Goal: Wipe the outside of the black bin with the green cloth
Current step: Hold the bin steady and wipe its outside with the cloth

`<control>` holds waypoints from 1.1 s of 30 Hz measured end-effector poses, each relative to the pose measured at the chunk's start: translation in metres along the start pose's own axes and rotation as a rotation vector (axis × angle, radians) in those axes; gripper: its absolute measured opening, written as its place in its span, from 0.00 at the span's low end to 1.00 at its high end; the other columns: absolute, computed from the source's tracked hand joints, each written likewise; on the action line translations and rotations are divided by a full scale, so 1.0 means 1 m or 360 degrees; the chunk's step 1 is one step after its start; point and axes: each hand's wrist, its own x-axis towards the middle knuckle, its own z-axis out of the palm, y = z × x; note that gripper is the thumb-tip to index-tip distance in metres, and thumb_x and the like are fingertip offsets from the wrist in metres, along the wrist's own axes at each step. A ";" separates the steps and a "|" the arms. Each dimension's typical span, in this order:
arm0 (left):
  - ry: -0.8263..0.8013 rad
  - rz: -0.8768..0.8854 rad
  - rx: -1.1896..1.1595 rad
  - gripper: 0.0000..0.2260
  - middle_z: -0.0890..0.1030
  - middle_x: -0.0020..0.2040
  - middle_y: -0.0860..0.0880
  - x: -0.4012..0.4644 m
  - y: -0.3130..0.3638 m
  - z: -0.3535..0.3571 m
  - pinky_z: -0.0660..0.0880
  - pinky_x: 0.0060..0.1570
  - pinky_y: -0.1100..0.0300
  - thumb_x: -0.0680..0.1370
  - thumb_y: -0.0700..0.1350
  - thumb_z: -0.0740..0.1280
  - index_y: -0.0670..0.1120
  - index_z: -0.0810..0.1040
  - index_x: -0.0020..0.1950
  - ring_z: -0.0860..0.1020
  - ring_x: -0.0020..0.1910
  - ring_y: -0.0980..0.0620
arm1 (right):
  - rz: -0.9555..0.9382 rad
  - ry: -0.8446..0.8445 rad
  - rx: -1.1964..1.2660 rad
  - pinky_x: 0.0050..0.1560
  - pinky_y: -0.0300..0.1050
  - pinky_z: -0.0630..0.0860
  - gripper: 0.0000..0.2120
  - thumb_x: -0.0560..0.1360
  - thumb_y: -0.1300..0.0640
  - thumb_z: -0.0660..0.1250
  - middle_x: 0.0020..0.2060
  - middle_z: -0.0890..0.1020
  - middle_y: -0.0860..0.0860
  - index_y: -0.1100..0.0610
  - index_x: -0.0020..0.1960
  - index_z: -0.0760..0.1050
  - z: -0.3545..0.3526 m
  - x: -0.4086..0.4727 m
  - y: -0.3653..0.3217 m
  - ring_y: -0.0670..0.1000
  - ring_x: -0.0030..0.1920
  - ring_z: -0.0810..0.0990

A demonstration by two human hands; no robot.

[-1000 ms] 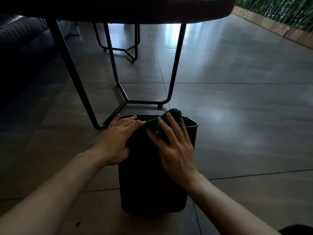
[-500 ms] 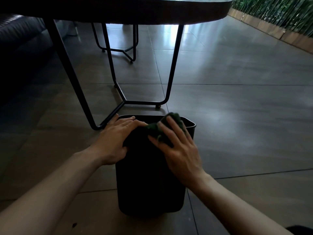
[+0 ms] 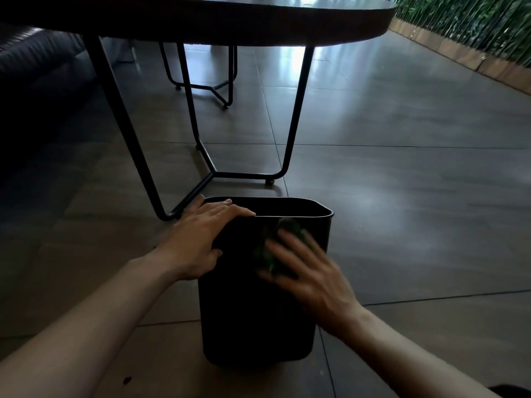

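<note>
Though dim, glossy floor point(image 3: 402, 196) under bin point(image 3: 253, 311)

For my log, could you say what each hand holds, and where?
Left hand rests on the near-left rim corner of the black bin; right hand presses the green cloth against its near wall.

Right hand point(image 3: 311, 272) is blurred and its outline is smeared. Green cloth point(image 3: 288, 226) is mostly covered by that hand, so only blurred patches are seen. Black bin point(image 3: 253, 311) interior is lost in shadow, and its near left corner is hidden under the left hand point(image 3: 198, 239). Table point(image 3: 258, 27) is cut off by the top edge. Both forearms are cropped at the bottom edge. Dark speck point(image 3: 126, 380) on the floor point(image 3: 402, 196) cannot be identified, being too small.
</note>
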 end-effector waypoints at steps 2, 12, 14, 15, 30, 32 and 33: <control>0.0020 -0.0003 -0.0006 0.38 0.71 0.73 0.57 0.000 0.001 0.000 0.43 0.79 0.50 0.67 0.36 0.71 0.60 0.66 0.73 0.58 0.78 0.57 | 0.0407 0.0218 0.0060 0.81 0.68 0.58 0.18 0.87 0.51 0.59 0.78 0.70 0.58 0.46 0.76 0.72 -0.002 0.029 0.001 0.63 0.83 0.59; -0.0023 0.0055 0.0062 0.42 0.61 0.78 0.65 -0.006 0.001 0.000 0.42 0.79 0.48 0.68 0.39 0.74 0.63 0.60 0.76 0.50 0.79 0.61 | -0.0629 -0.0525 -0.0269 0.80 0.66 0.53 0.13 0.77 0.51 0.72 0.80 0.68 0.53 0.39 0.59 0.77 0.046 -0.062 -0.055 0.61 0.81 0.63; -0.0037 0.0063 0.0089 0.44 0.58 0.78 0.66 -0.007 0.001 0.002 0.41 0.79 0.49 0.68 0.42 0.75 0.63 0.58 0.77 0.49 0.79 0.62 | -0.0565 -0.0377 -0.0226 0.81 0.63 0.56 0.08 0.79 0.53 0.70 0.77 0.73 0.54 0.41 0.55 0.78 0.036 -0.054 -0.043 0.60 0.80 0.66; -0.0038 0.0066 0.0102 0.44 0.58 0.78 0.66 -0.006 0.002 0.004 0.41 0.79 0.49 0.67 0.43 0.76 0.63 0.58 0.77 0.49 0.79 0.62 | -0.0445 -0.0274 -0.0144 0.81 0.63 0.59 0.07 0.81 0.54 0.68 0.76 0.74 0.55 0.43 0.56 0.78 0.029 -0.044 -0.035 0.61 0.80 0.66; 0.0037 0.0055 0.0102 0.44 0.61 0.77 0.65 -0.006 0.005 0.005 0.40 0.78 0.57 0.65 0.42 0.77 0.62 0.61 0.75 0.53 0.79 0.61 | -0.0578 -0.0412 -0.0224 0.80 0.64 0.57 0.11 0.79 0.52 0.71 0.77 0.72 0.53 0.42 0.61 0.79 0.049 -0.071 -0.058 0.60 0.79 0.67; 0.0047 0.0066 0.0095 0.44 0.62 0.76 0.65 -0.005 0.006 0.006 0.39 0.78 0.58 0.65 0.42 0.77 0.62 0.62 0.75 0.54 0.79 0.61 | -0.0452 -0.0295 -0.0135 0.80 0.63 0.62 0.07 0.81 0.54 0.69 0.76 0.74 0.55 0.43 0.57 0.80 0.037 -0.058 -0.045 0.61 0.79 0.68; 0.0054 0.0071 0.0081 0.43 0.63 0.76 0.64 -0.004 0.006 0.006 0.39 0.77 0.58 0.65 0.41 0.77 0.61 0.63 0.75 0.55 0.79 0.60 | -0.0295 -0.0189 -0.0048 0.79 0.64 0.64 0.07 0.82 0.55 0.68 0.77 0.73 0.57 0.45 0.58 0.80 0.029 -0.044 -0.037 0.61 0.80 0.67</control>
